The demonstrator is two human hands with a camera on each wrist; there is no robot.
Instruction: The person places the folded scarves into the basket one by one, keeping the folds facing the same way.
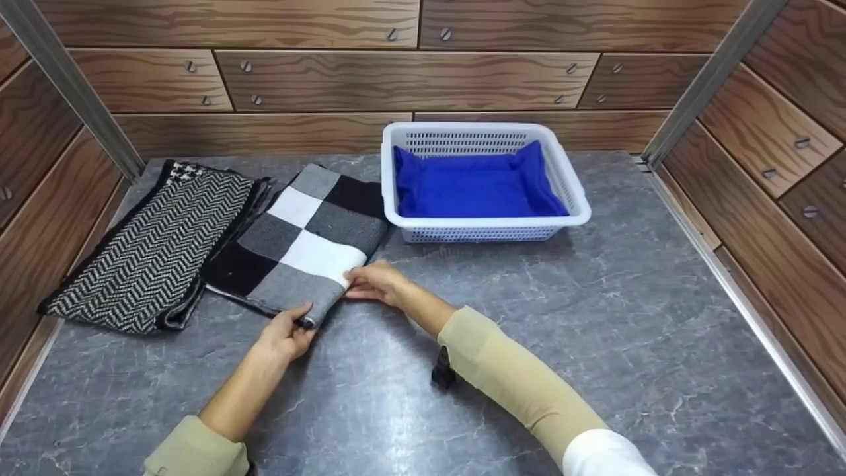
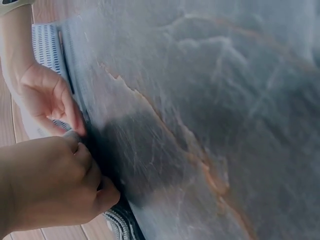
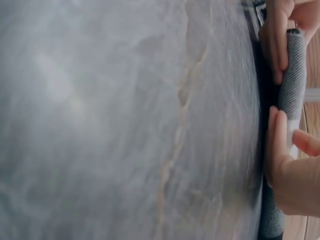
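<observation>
A folded checkered knit scarf [image 1: 310, 225] in black, white and grey lies left of centre in the head view. At its near corner, my left hand [image 1: 284, 336] pinches the grey end between thumb and fingers. My right hand [image 1: 378, 283] holds the folded right edge near a white square, thumb on top and fingers beneath. The right wrist view shows that rolled-looking edge [image 3: 292, 75] with both hands along it. In the left wrist view the left hand [image 2: 55, 182] hides most of the fabric it grips.
A folded black-and-white herringbone scarf [image 1: 158, 251] lies to the left. Behind and right stands a white plastic basket [image 1: 486, 225] holding blue cloth [image 1: 472, 185]. Wood-patterned walls [image 1: 396, 79] bound the grey marbled table [image 1: 628, 330] at the back and sides.
</observation>
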